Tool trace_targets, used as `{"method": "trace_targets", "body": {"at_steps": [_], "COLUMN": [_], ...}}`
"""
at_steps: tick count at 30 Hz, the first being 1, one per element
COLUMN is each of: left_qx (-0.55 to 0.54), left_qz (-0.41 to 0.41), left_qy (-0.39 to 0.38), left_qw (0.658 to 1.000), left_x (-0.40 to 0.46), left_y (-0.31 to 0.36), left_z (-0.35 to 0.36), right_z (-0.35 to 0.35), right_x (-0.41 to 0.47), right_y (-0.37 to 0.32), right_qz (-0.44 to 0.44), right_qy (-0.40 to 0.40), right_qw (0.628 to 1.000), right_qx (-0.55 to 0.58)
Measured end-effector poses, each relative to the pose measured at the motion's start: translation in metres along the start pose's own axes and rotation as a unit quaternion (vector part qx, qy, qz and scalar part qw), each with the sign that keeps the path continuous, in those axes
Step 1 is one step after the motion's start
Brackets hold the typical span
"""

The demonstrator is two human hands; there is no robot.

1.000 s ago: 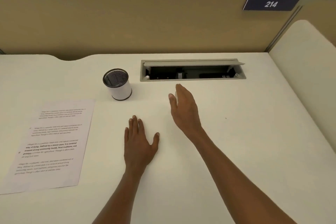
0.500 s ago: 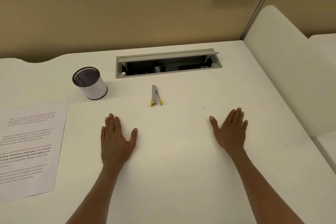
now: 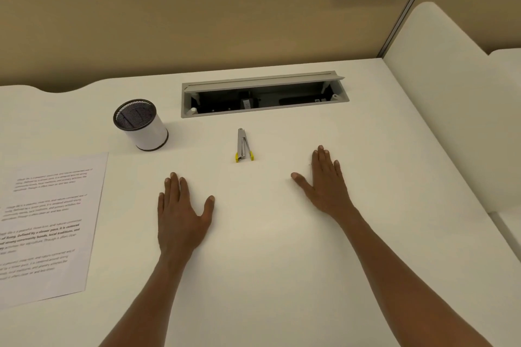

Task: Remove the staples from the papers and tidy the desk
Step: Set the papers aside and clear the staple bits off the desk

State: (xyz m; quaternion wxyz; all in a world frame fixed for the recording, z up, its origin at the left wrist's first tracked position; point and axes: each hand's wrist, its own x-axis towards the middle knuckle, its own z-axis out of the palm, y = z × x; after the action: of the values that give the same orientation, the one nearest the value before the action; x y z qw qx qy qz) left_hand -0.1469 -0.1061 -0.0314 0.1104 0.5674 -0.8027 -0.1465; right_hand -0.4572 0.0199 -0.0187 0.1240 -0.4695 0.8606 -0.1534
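- Both hands lie flat, palms down, on the worktop (image 3: 282,262): the left hand (image 3: 180,214) and the right hand (image 3: 324,186) have fingers straight and released, grasping nothing.
- The staple remover (image 3: 243,146), silver with yellow tips, lies untouched between and just beyond the hands, near the cable tray (image 3: 262,94).
- The papers (image 3: 48,222) rest at the left edge, printed side up, well apart from both hands; whether a staple is in them is too small to tell.
- Judgement: this looks like a resting pose at the start or end of the task; nothing is being worked.
- If staples remain, the next move calls for the right hand to take the remover and the left to draw the papers in.
- The mesh pen cup (image 3: 141,124) stands upright at the far left; it looks empty.
- The cable tray's lid is raised, showing dark sockets and fittings inside.
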Motion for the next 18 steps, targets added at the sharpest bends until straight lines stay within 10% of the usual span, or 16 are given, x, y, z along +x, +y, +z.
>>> {"method": "trace_targets", "body": {"at_steps": [3,10,18], "left_qx": [0.001,0.003,0.004], "left_qz": [0.000,0.002,0.001], "left_qy": [0.001,0.000,-0.003], "left_qw": [1.000,1.000,1.000], "left_x": [-0.001,0.000,0.001], "left_y": [0.000,0.001,-0.001], "left_z": [0.000,0.000,0.001], "right_z": [-0.016,-0.032,-0.034], "right_x": [0.004,0.026,0.033], "right_y": [0.017,0.020,0.002], "right_qz": [0.014,-0.074,0.062], "right_qy": [0.042,-0.021,-0.060], "right_qw": [0.986,0.992,0.982], "right_qx": [0.159,0.104,0.169]}}
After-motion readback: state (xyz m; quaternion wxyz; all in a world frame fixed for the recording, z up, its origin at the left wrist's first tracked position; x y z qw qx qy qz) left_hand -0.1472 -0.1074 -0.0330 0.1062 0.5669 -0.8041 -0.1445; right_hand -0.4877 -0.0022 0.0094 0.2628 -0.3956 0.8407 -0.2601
